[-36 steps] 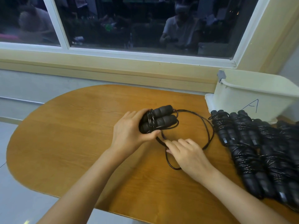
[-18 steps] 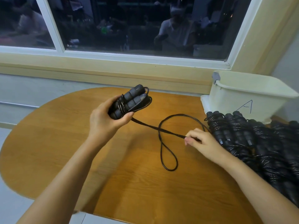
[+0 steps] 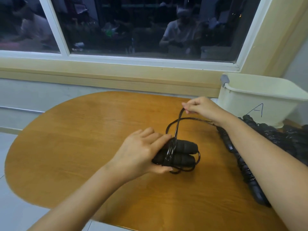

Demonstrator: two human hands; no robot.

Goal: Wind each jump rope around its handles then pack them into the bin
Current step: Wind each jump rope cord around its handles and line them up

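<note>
Left hand (image 3: 141, 155) grips paired black handles (image 3: 181, 153) at frame centre; right hand (image 3: 201, 108) pinches rope loop (image 3: 180, 114) above, near cream bin (image 3: 260, 99).

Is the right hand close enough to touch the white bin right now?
Probably yes. The right hand is raised just beside the near wall of the bin, and nothing sits between them. It is pinching the rope though, so the rope would come along.
</note>
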